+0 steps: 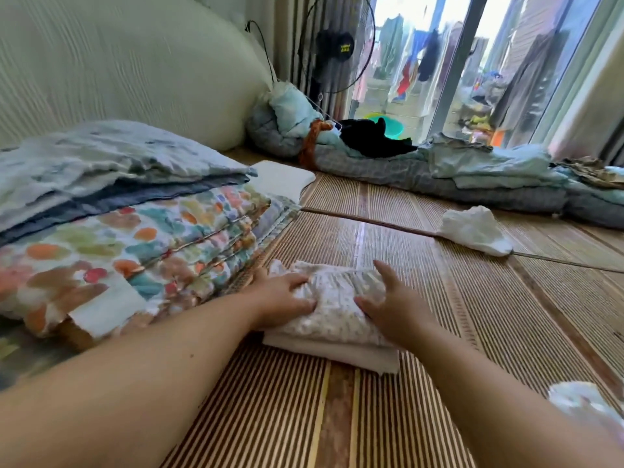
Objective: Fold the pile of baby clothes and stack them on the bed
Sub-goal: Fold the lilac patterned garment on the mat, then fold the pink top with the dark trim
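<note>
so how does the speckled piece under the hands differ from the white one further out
The speckled piece is folded flat atop a white folded cloth, under the left hand and right hand. The white piece lies crumpled, alone, untouched. Both are pale, on the woven mat.

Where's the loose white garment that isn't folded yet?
In the head view, the white garment lies crumpled on the striped mat, right of and beyond the folded stack, just short of the blue bedding.
</note>
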The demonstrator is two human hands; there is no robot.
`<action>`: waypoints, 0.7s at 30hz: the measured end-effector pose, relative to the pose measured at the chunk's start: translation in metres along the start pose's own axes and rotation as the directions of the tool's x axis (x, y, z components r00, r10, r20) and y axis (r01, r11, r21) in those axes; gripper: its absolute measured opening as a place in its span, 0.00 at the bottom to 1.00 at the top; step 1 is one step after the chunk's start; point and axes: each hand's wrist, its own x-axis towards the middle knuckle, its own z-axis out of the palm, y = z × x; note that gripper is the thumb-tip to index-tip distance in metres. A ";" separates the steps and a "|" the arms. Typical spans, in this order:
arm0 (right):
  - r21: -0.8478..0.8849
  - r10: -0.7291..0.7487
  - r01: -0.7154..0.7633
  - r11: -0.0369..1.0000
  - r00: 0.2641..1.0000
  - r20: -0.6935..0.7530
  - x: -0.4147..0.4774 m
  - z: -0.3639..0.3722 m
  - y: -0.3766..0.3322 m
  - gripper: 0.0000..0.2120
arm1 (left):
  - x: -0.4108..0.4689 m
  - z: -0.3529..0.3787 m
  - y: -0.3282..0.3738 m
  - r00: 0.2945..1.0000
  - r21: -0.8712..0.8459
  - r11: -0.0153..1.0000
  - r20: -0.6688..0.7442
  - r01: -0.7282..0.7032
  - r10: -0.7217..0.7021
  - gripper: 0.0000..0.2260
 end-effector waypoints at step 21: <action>-0.441 -0.025 -0.091 0.893 0.968 -0.250 -0.255 -0.132 0.044 0.35 | -0.222 0.086 0.171 0.866 0.197 0.851 -0.025 -0.486 0.500 0.33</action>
